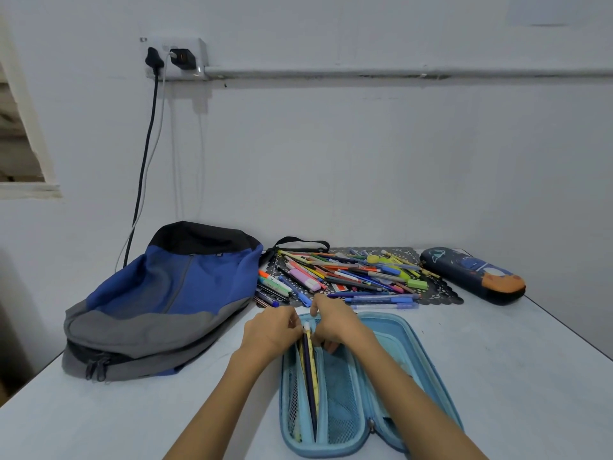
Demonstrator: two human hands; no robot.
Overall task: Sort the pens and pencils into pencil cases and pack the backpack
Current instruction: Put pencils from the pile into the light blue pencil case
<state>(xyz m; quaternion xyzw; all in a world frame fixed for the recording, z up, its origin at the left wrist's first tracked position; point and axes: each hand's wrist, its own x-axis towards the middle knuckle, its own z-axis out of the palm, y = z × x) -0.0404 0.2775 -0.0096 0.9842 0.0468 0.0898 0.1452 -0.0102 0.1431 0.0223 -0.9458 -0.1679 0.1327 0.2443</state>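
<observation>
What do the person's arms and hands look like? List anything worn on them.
The left forearm and right forearm are bare to the frame's edge; no sleeves show. The left hand and right hand are bare too: no gloves, and no watch, bracelet or ring is visible.

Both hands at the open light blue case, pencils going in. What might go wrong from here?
1. The pencils reach the far rim of the light blue case, where the left hand and right hand crowd them; the ends may snag the zip on closing.
2. Loose pens lie just beyond the knuckles and may get knocked.
3. The dark case sits near the right edge of the table; a nudge might drop it.
</observation>
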